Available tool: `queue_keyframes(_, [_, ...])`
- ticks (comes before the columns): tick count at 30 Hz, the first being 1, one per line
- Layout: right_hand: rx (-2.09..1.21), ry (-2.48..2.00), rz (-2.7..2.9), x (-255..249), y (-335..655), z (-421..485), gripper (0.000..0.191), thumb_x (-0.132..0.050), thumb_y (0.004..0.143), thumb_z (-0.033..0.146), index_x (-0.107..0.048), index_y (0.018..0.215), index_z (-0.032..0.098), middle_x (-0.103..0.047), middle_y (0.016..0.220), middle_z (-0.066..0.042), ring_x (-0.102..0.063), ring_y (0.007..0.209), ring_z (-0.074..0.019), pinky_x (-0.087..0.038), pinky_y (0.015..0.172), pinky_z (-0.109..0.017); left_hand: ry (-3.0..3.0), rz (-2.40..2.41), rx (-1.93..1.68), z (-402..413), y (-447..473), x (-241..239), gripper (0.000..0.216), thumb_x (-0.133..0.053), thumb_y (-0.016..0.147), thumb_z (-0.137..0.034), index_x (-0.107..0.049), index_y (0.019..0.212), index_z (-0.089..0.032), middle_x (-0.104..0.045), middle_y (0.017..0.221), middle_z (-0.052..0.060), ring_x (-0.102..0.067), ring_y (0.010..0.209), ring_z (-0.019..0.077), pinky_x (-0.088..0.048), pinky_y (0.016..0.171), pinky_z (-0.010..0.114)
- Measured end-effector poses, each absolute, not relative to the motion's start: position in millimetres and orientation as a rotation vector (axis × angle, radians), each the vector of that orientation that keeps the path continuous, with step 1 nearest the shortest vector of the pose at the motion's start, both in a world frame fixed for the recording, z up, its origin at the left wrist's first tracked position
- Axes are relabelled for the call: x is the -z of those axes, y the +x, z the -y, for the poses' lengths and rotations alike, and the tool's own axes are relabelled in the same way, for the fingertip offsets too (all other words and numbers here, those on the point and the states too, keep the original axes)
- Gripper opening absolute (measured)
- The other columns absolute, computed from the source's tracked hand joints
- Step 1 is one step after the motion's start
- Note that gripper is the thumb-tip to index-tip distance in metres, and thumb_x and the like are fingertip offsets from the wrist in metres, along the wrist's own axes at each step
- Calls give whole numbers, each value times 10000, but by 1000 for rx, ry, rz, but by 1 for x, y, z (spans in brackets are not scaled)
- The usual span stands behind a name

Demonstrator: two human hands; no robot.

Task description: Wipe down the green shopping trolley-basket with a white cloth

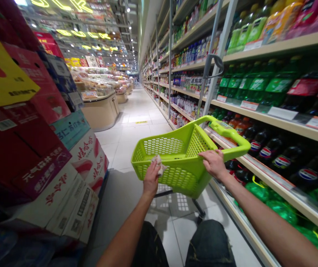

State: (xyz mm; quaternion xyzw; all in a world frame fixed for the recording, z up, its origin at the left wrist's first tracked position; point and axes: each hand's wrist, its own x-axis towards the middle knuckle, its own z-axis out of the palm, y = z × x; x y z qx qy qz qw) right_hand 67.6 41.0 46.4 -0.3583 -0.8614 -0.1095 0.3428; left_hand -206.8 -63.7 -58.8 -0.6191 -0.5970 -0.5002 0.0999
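A lime green plastic shopping basket on wheels (175,148) stands on the tiled aisle floor in front of me. My left hand (151,178) is closed on a crumpled whitish cloth (159,163) and presses it against the basket's near rim. My right hand (214,163) grips the basket's rim at the right, just below its green handle (231,135). The basket looks empty inside. My knees in dark trousers show at the bottom.
Shelves of soft drink bottles (272,89) run along the right. Stacked red and white cartons (50,148) rise on the left. A rounded display counter (100,109) stands further down. The tiled aisle floor (139,122) stretches ahead.
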Motion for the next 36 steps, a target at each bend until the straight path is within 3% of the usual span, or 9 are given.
queue_keyframes(7, [278, -945, 2249, -46, 68, -44, 289, -411, 740, 165, -626, 924, 225, -677, 938, -3, -552, 896, -179, -221, 897, -380, -2194, 1852, 1337, 69, -181, 95, 395, -413, 724, -35, -609, 1016, -216, -546, 1216, 65, -456, 1170, 172, -398, 972, 396])
queue_keyframes(11, [270, -936, 2278, -51, 72, -44, 286, -426, 736, 157, -624, 931, 226, -669, 961, -9, -547, 933, -186, -215, 925, -401, -2092, 1921, 1646, 80, -171, 68, 421, -400, 707, -37, -583, 1049, -202, -489, 1277, 57, -439, 1184, 162, -364, 1006, 375])
queue_keyframes(15, [106, -871, 2215, -47, 52, -13, 284, -458, 773, 246, -595, 1020, 222, -564, 1174, -64, -446, 1131, -241, -193, 988, -465, -1907, 2032, 2091, 82, -149, 34, 355, -425, 740, -124, -565, 1060, -191, -534, 1230, 57, -476, 1147, 174, -361, 1003, 363])
queue_keyframes(18, [-318, -743, 2210, -17, 14, 30, 407, -421, 830, 335, -454, 1219, 221, -479, 1272, -78, -436, 1164, -207, -350, 947, -379, -1783, 2171, 2482, 83, -123, 19, 349, -420, 799, -260, -518, 1120, -165, -578, 1167, 75, -541, 1061, 183, -414, 947, 353])
queue_keyframes(22, [-552, -837, 1955, 31, -31, 67, 631, -469, 808, 350, -210, 1360, 187, -323, 1382, -104, -302, 1269, -231, -340, 996, -415, -2020, 2197, 2791, 93, -108, 15, 577, -85, 890, -442, -523, 1137, -159, -623, 1082, 79, -566, 1022, 166, -403, 950, 349])
queue_keyframes(25, [-515, -798, 1942, 37, -39, 59, 523, -435, 810, 215, -315, 1318, 237, -379, 1353, -59, -342, 1249, -205, -336, 1016, -415, -2205, 2270, 2485, 95, -135, 16, 636, -18, 888, -438, -563, 1097, -186, -645, 1038, 71, -562, 1029, 177, -399, 948, 389])
queue_keyframes(29, [-233, -564, 2116, 10, -46, 19, 421, -373, 805, 77, -515, 1169, 232, -448, 1307, -47, -302, 1271, -179, -303, 1042, -416, -1864, 2388, 1883, 73, -206, 10, 355, -368, 838, -272, -522, 1141, -170, -522, 1237, 99, -439, 1177, 229, -315, 1006, 461])
queue_keyframes(32, [-11, -505, 2221, 5, -61, -4, 335, -399, 835, 90, -569, 1095, 216, -456, 1302, -59, -216, 1305, -185, -285, 1041, -440, -1886, 2433, 1344, 56, -244, 3, 488, -447, 728, -112, -452, 1212, -172, -377, 1359, 107, -255, 1291, 266, -177, 1038, 547])
queue_keyframes(36, [56, -520, 2489, 54, -69, -6, 196, -477, 828, 126, -633, 929, 184, -546, 1209, -77, -361, 1239, -196, -369, 986, -408, -2021, 2474, 696, 54, -254, -3, 627, -474, 665, -76, -378, 1270, -211, -325, 1394, 74, -205, 1310, 259, -164, 1031, 567])
